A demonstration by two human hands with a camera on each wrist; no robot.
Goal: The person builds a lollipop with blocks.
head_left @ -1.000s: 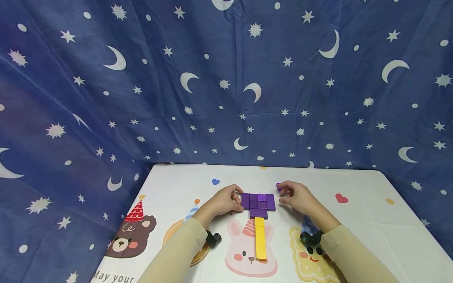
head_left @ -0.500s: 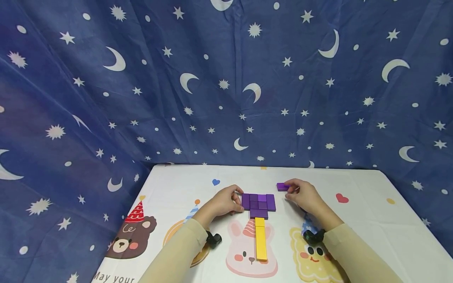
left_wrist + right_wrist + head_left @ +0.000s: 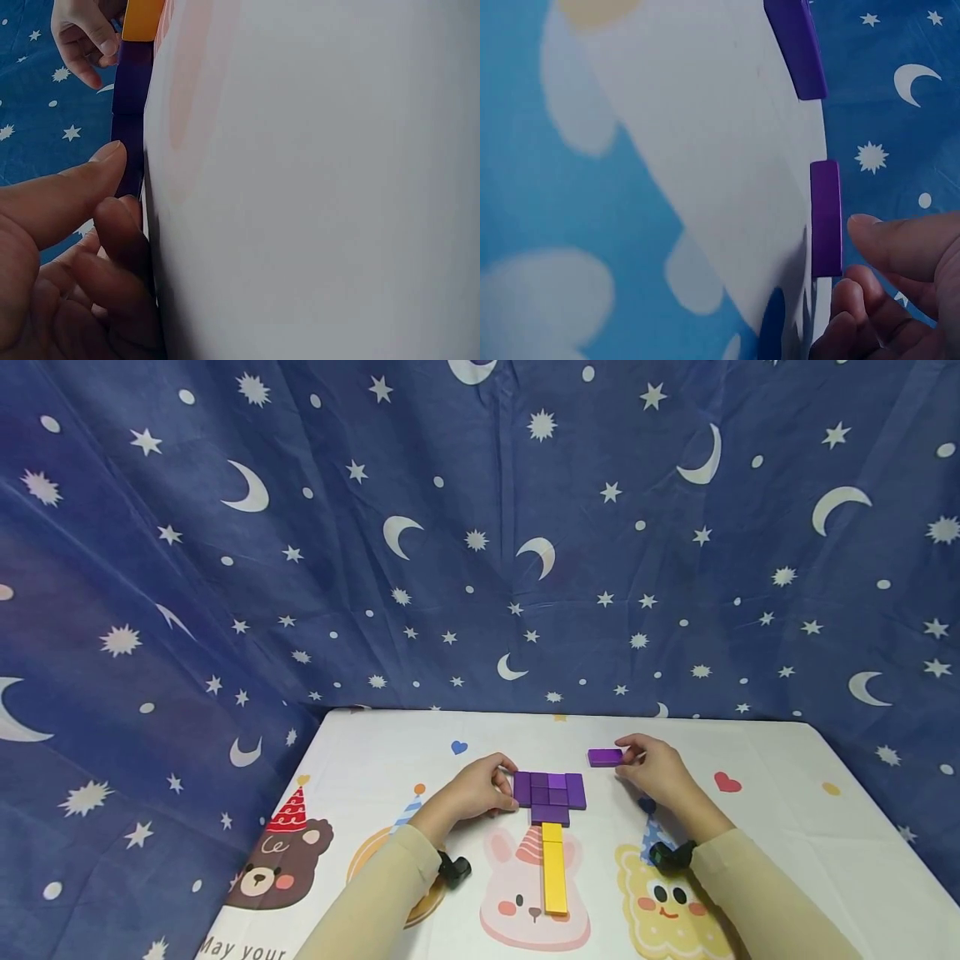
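Flat purple blocks (image 3: 549,815) form a cluster on the table, and a yellow strip of blocks (image 3: 554,881) runs from its near side. My left hand (image 3: 476,787) holds the cluster's leftmost purple block (image 3: 522,789), thumb at the near end and curled index finger at the far end. In the left wrist view the thumb (image 3: 105,169) touches a dark purple block (image 3: 129,142). A separate purple block (image 3: 604,758) lies behind and right of the cluster. Around its right end, my right hand (image 3: 654,768) has thumb and forefinger apart. The right wrist view shows a gap between thumb (image 3: 885,236) and block (image 3: 826,217).
The white tablecloth (image 3: 795,827) carries printed cartoons, including a bear (image 3: 277,864), a rabbit (image 3: 517,918) and a biscuit (image 3: 675,914). A blue curtain (image 3: 450,568) with moons and stars hangs behind the table. Black wrist cameras (image 3: 452,868) sit on both arms.
My right hand has drawn to the right with its fingers spreading, uncovering the separate purple block, which stays in about the same place. The left hand and the cluster have not visibly moved.
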